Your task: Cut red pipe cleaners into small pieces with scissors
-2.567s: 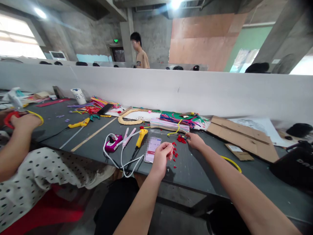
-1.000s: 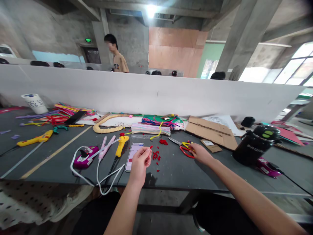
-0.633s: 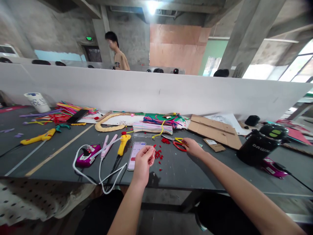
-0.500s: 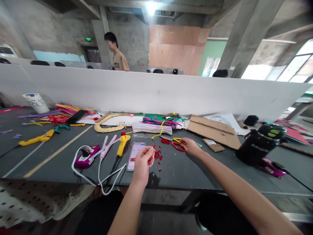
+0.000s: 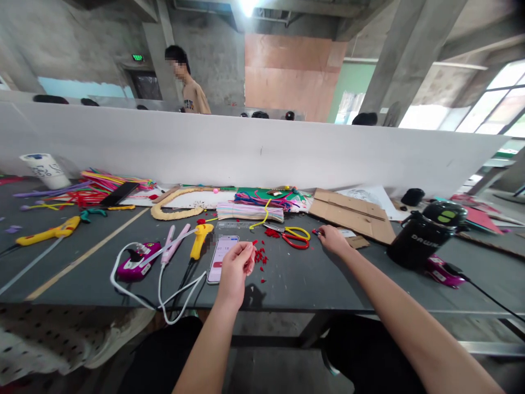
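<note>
Hovers the left hand (image 5: 237, 266), fingertips pinched shut, above the scattered small red scraps (image 5: 259, 256) on the dark grey table (image 5: 295, 279); cannot tell if gripping one. Rests the right hand (image 5: 334, 239), grasp unclear, just right of the red-and-yellow-handled steel scissors (image 5: 293, 237), lying released. Risks sweeping scraps off the near edge with a careless wrist. Unlike half a second back, no longer touches the scissor handles.
</note>
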Demonstrator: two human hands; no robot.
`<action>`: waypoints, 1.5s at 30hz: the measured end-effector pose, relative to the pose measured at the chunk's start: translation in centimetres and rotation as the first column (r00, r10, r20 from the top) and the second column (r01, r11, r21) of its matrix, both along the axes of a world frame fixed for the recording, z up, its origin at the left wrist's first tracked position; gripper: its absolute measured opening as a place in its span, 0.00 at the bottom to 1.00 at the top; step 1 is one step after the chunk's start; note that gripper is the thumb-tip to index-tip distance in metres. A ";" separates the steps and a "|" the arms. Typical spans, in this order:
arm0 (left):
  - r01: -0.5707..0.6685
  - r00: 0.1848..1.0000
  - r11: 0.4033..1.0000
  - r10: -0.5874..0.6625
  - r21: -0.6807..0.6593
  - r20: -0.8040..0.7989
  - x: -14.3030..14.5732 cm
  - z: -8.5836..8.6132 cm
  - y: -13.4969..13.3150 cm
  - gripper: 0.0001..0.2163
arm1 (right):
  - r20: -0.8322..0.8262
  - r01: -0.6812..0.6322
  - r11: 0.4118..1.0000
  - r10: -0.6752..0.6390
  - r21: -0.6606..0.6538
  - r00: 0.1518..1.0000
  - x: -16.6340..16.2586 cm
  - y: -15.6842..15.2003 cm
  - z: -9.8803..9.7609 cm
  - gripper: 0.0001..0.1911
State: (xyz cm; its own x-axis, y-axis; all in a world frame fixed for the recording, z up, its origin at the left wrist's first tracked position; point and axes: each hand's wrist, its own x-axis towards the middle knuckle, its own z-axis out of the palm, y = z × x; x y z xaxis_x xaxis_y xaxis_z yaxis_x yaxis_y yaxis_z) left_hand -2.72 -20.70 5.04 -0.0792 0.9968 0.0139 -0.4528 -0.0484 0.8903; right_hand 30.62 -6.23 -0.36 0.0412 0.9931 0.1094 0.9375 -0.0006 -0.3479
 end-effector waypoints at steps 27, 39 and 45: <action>-0.102 0.990 0.993 0.107 0.064 -0.088 7.0 -2.1 1.3 0.18 | -0.976 -0.283 0.952 -0.162 -0.115 -0.147 -17.9 -11.9 4.1 0.30; -0.180 0.952 0.967 0.217 0.178 -0.214 6.5 -1.4 2.7 0.18 | -0.995 -0.249 0.966 -0.082 -0.067 -0.048 -19.7 -9.9 4.3 0.30; -0.126 0.956 0.964 0.181 0.234 -0.231 7.0 -0.8 1.7 0.19 | -0.990 -0.201 0.979 0.046 0.018 0.131 -18.6 -9.9 4.5 0.35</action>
State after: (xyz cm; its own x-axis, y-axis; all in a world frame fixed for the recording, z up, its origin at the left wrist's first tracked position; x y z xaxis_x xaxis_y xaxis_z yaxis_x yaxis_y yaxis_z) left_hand 4.30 -19.01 4.28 -0.1976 0.9439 0.2647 -0.1910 -0.3019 0.9340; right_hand 11.99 -16.15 4.13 -0.0885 0.9960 -0.0074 -0.2148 -0.0264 -0.9763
